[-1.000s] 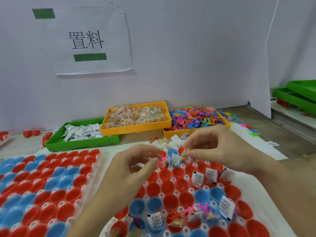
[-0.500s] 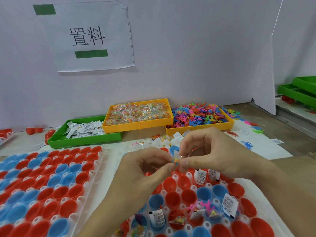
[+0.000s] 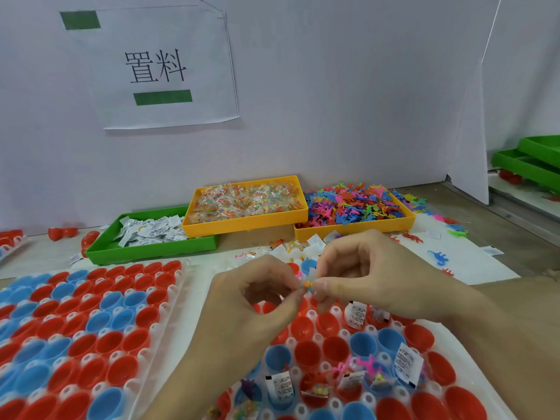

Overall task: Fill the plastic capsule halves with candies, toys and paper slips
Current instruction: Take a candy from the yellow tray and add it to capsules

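Head view: both hands meet above the right rack [image 3: 472,363] of red and blue capsule halves. The left hand [image 3: 242,310] and right hand [image 3: 372,277] each pinch a small candy packet [image 3: 307,285] between thumb and fingertips, the packet held between them over the rack's far rows. Some halves [image 3: 404,360] near the front already hold paper slips, toys and candies. A second rack [image 3: 85,334] of halves lies to the left. Behind stand a green tray [image 3: 145,250] of slips, a yellow tray [image 3: 245,224] of candies and a yellow tray [image 3: 357,228] of toys. A sign [image 3: 157,68] hangs on the wall.
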